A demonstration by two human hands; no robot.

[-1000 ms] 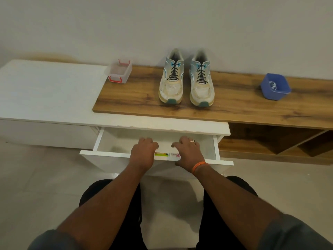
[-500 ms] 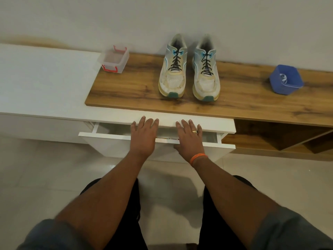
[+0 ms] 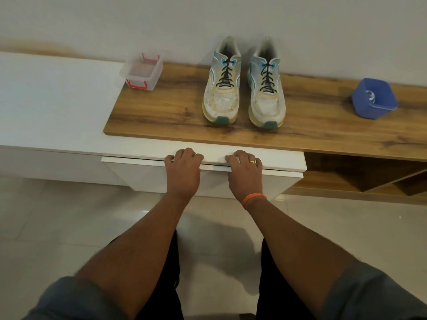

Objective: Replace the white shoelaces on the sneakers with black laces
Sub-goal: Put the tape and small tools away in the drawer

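— What had changed from a second before, going left to right?

— The white drawer (image 3: 143, 174) had been pulled well out then, with something coloured lying inside; now it sat almost shut, only a thin dark gap left under the white top. The left hand (image 3: 183, 169) and the right hand (image 3: 246, 172) had shifted from curling into the open drawer to lying on its top front edge, fingers bent over the lip, neither grip closed around anything loose.

— And the shoes?

— The two sneakers (image 3: 244, 82) stood side by side on the wooden desk (image 3: 166, 114), toes toward the person, heels near the wall, both already laced in black. They had not moved.

— What else was on the desk?

— A clear box with red clips (image 3: 141, 72) at the left end, straddling the seam with the white top. At the right, well apart from the sneakers, a blue tub (image 3: 374, 99) held something white; I couldn't tell what.

— Room to move?

— Bare wood lay between box and sneakers, and between sneakers and tub. The toes stopped short of the desk's front edge.
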